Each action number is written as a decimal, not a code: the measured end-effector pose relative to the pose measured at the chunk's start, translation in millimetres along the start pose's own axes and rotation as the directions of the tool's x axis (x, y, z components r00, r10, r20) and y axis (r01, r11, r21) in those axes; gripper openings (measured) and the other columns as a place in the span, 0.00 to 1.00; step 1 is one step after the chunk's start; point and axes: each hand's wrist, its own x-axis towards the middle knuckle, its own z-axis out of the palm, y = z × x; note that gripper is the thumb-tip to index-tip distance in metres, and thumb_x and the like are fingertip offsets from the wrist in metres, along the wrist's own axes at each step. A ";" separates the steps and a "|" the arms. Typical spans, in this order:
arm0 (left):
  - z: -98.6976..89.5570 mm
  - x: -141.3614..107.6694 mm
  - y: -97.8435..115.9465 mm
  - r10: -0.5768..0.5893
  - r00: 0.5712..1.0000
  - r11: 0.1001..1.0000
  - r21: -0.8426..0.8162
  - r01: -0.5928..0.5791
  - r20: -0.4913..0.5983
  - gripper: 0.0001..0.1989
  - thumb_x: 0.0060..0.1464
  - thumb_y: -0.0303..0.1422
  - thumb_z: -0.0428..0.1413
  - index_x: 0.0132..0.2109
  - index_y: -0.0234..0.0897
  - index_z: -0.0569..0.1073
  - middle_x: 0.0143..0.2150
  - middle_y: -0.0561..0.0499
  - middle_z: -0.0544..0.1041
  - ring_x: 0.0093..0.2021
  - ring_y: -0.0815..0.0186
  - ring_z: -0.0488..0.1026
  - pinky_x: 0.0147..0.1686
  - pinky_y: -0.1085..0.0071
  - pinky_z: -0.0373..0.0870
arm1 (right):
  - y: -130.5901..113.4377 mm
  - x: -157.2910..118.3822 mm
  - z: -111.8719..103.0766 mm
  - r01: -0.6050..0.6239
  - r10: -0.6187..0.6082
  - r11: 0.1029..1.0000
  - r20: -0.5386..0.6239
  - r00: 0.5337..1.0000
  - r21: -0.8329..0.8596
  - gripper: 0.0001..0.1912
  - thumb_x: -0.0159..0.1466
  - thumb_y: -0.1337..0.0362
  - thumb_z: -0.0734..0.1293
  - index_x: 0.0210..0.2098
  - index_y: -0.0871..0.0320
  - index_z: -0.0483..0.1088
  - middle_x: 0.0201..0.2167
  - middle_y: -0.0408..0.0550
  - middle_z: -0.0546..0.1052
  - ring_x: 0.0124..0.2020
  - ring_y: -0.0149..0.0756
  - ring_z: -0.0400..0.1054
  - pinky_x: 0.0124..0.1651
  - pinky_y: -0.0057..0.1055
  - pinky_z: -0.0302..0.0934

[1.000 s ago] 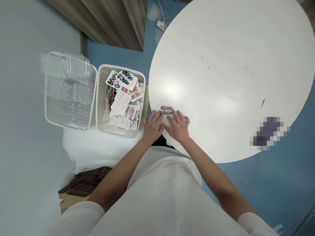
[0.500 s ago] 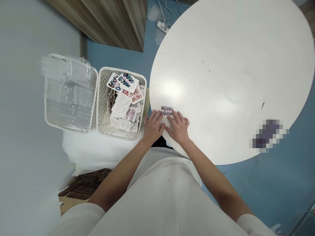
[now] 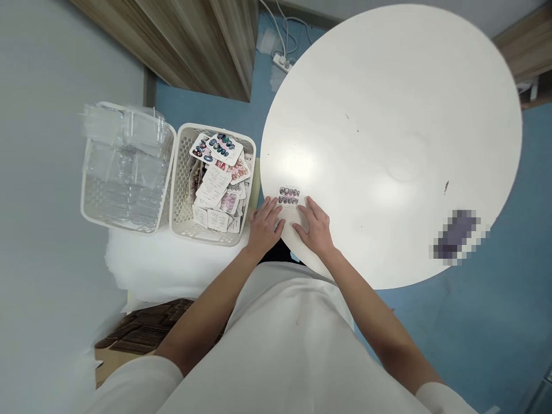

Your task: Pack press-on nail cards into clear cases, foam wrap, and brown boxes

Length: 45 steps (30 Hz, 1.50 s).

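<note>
A small card of press-on nails (image 3: 288,196), with two rows of purplish-grey glossy nails, lies face up on the white round table (image 3: 388,86) near its left edge. My left hand (image 3: 264,226) rests at the card's lower left corner, fingers stretched and the tips close to its edge; whether they touch it I cannot tell. To the right of the card, my right hand (image 3: 316,226) lies on the table with fingers spread and nothing in them.
Left of the table, a white basket (image 3: 181,221) holds many nail cards. Beside it another white basket (image 3: 84,198) is filled with clear plastic boxes (image 3: 133,167). A blurred-out dark object (image 3: 457,234) lies at the table's right edge. A power strip (image 3: 282,62) is on the floor.
My hands have moved apart from the card, the right one slightly to the right, so more of the card shows. The whole view has shifted a little.
</note>
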 end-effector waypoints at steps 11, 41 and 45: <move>-7.4 -15.1 30.7 0.062 0.997 0.994 -0.093 -0.065 -0.035 0.13 0.55 0.33 0.47 0.46 0.37 0.68 0.54 0.45 0.68 0.59 0.58 0.59 0.52 0.59 0.56 | 16.7 -57.2 -25.9 -0.091 0.050 0.952 0.144 0.988 0.291 0.26 0.59 0.58 0.61 0.57 0.51 0.54 0.56 0.51 0.61 0.40 0.36 0.68 0.46 0.39 0.63; -61.1 -218.7 107.0 -0.392 0.908 0.881 -0.345 0.323 -0.150 0.16 0.53 0.36 0.48 0.49 0.40 0.69 0.45 0.47 0.74 0.42 0.61 0.71 0.42 0.65 0.68 | -21.5 -93.4 -57.0 0.482 -0.575 0.814 0.336 0.746 0.323 0.14 0.60 0.61 0.58 0.43 0.54 0.68 0.41 0.48 0.75 0.37 0.38 0.70 0.42 0.39 0.65; -88.4 -240.9 85.3 -0.379 0.906 0.904 -0.282 0.320 -0.189 0.15 0.52 0.35 0.49 0.47 0.40 0.69 0.44 0.48 0.75 0.41 0.63 0.72 0.40 0.67 0.68 | -60.2 -80.0 -44.8 0.516 -0.594 0.802 0.305 0.745 0.303 0.15 0.60 0.59 0.58 0.45 0.55 0.67 0.42 0.49 0.75 0.39 0.39 0.69 0.42 0.39 0.65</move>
